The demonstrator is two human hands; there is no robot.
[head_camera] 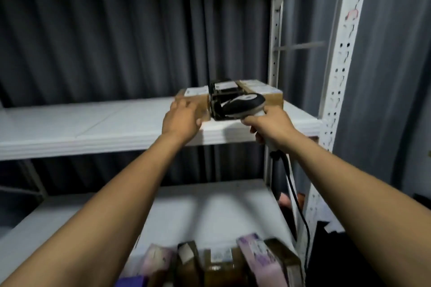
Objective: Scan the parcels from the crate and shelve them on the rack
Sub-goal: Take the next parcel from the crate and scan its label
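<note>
White steel rack (pixel 345 53) is filling the view, two of its shelves facing the wearer. Nearest, at the bottom edge: waiting parcels (pixel 221 261), brown cartons and pink-lilac packs, standing packed on edge; the crate's walls are not showing. Beyond them the lower shelf (pixel 210 212) is lying bare where visible. Next, a black cable (pixel 296 196) is hanging down from the scanner (pixel 242 103), whose handle the right hand (pixel 268 126) is gripping with curled fingers, the head pointing at the shelved boxes. Beside it the left hand (pixel 182 119) is reaching with loosely straightened fingers to the near corner of a brown parcel (pixel 198 100); blur is hiding whether it is touching. That parcel is sitting on the middle shelf (pixel 93 128), pressed against a dark parcel (pixel 215 100), with another brown carton (pixel 272 96) on the far side, all three near the right upright. Handling, judged: small corrugated cartons, probably light and stiff, dry-faced and not slippery; corners likely crushing under a hard pinch. Best hold appears to be flat fingers across opposite side faces, or a palm pushing the near face to slide it back. Farthest, a grey curtain (pixel 116 42) is hanging behind.
</note>
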